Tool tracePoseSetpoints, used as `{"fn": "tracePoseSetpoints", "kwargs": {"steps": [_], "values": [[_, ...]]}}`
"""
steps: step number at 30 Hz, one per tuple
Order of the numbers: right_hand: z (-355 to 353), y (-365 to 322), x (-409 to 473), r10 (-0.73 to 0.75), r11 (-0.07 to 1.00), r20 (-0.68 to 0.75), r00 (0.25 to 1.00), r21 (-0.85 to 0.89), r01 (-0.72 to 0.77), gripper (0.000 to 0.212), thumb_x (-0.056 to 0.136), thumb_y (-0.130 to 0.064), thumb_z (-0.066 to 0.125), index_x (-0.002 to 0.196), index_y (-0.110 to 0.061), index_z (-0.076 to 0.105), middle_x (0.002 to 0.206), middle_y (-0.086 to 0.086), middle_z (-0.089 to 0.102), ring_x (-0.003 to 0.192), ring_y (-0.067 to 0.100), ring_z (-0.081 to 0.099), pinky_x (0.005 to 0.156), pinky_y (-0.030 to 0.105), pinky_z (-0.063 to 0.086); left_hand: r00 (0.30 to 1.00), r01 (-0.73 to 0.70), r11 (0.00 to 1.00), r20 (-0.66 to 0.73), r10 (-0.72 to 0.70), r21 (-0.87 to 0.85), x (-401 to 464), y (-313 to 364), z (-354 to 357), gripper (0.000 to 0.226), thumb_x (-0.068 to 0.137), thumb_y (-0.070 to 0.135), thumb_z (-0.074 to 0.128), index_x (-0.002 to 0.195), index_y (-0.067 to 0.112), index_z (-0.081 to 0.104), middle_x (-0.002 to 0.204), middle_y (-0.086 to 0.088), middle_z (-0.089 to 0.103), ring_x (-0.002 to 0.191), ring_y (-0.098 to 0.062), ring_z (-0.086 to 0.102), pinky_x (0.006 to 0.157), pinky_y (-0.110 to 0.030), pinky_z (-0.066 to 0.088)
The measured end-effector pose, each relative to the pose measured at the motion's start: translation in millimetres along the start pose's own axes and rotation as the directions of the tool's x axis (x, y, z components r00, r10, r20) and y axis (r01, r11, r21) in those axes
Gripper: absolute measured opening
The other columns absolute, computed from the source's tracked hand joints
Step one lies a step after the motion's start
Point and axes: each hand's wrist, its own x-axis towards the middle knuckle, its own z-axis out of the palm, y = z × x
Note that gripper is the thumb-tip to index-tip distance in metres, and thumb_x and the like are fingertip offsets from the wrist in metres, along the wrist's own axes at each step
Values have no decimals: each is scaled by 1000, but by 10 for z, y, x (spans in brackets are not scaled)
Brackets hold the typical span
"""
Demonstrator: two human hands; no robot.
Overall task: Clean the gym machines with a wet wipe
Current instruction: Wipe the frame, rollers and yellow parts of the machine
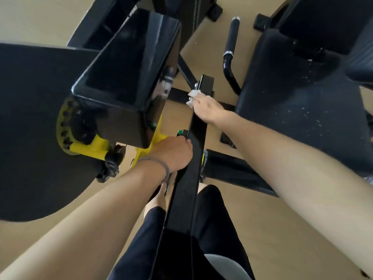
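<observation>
Left hand (171,153) grips black bar (189,178) (right hand (210,108) presses wipe (191,98)).

A grey hair tie (161,164) circles a wrist above black shorts (212,229) and tan floor (282,229).

A bar (198,136) ran forward between a padded block (129,73) at left and a seat (298,110) at right.

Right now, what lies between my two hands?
In the head view, only bare black beam between left hand and right hand, which holds the wipe.
</observation>
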Motion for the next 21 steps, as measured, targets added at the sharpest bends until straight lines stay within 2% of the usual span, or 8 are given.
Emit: {"fn": "tracePoseSetpoints", "kwargs": {"steps": [2, 6, 7, 11, 13, 17, 19, 21], "values": [[142, -74, -333, -19, 999, 17, 1000, 39, 19, 37, 106, -15, 33, 124, 1, 61, 129, 22, 59, 125, 38, 52, 98, 39, 39, 997, 4, 991, 72, 5, -135, -8, -83, -39, 32, 109, 15, 26, 116, 1, 54, 119, -21, 56, 112, -38, 55, 81, -38, 40], [328, -278, -977, -54, 978, 85, 995, 204, 36, 32, 101, -9, 37, 101, 6, 65, 102, 19, 59, 103, 38, 57, 89, 39, 44, 997, 14, 896, 75, 22, -444, -193, -277, 6, 17, 93, 28, 41, 82, 16, 45, 88, -30, 54, 75, -32, 49, 67, -35, 35], [355, -279, -1092, -75, 966, 80, 994, 252, 52, 34, 100, -13, 34, 100, 3, 64, 104, 17, 60, 102, 37, 58, 91, 42, 46, 998, 28, 875, 70, 7, -483, -264, -322, 34, 15, 90, 28, 42, 82, 16, 46, 84, -26, 53, 75, -32, 50, 69, -36, 37], [292, -264, -1549, -80, 989, 95, 992, 135, 66, 45, 108, -35, 27, 144, -26, 53, 150, 5, 51, 136, 27, 48, 114, 38, 36, 998, 64, 853, 43, -49, -518, -463, -510, 87, 20, 100, 20, 40, 99, 7, 56, 99, -21, 64, 97, -40, 63, 84, -40, 52], [238, -378, -1781, -71, 989, 145, 987, 139, 51, 45, 109, -38, 27, 146, -30, 51, 155, -1, 46, 141, 22, 42, 117, 35, 31, 995, 87, 836, 79, -53, -542, -549, -550, 41, 16, 101, 11, 37, 90, 9, 48, 91, -19, 58, 87, -35, 58, 74, -36, 45], [253, -632, -2100, -123, 989, 281, 952, 110, 96, 40, 108, -32, 34, 127, -21, 67, 139, 4, 58, 128, 25, 51, 102, 34, 40, 993, 111, 750, 100, -61, -652, -703, -615, -11, 14, 100, 10, 37, 89, 15, 45, 80, -13, 54, 70, -25, 52, 55, -28, 40], [261, -690, -2163, -140, 986, 291, 946, 132, 105, 40, 107, -30, 34, 115, -22, 72, 133, 2, 61, 122, 21, 54, 95, 31, 40, 993, 94, 743, 116, -23, -663, -774, -647, 16, 16, 97, 9, 43, 106, 20, 51, 90, -17, 62, 75, -27, 58, 63, -32, 45], [227, -740, -2213, -134, 986, 300, 944, 135, 97, 42, 107, -27, 34, 110, -22, 75, 129, -1, 64, 117, 14, 53, 90, 27, 35, 993, 36, 753, 106, 45, -657, -812, -664, 53, 39, 90, 0, 51, 122, 22, 52, 92, -15, 63, 75, -27, 57, 66, -36, 44]]}}
